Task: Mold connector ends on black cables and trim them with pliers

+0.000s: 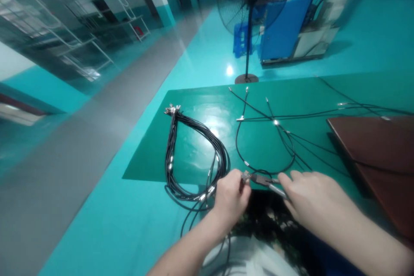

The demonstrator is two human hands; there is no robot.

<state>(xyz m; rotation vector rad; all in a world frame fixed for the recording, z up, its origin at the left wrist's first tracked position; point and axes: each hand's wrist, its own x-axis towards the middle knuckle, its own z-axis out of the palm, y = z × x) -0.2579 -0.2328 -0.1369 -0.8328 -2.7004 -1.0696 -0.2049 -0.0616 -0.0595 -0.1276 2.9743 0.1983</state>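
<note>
My left hand (232, 193) is closed around black cables near the table's front edge, with a cluster of metal end fittings (246, 176) poking out past the thumb. In my right hand (310, 192) is a pair of pliers (262, 180), the handles under my fingers. Their jaws point left and meet or nearly meet the metal fittings; whether they grip one is too blurred to tell. A looped bundle of black cables (223, 151) lies left of my left hand, its metal ends (174, 109) gathered at the far side. Several strands hang below my left hand.
Loose black cables with metal fittings (275, 122) lie across the green table (194, 97). A brown board (371, 146) stands at the right. Beyond the table are a pedestal fan (247, 43) and a blue machine (284, 26).
</note>
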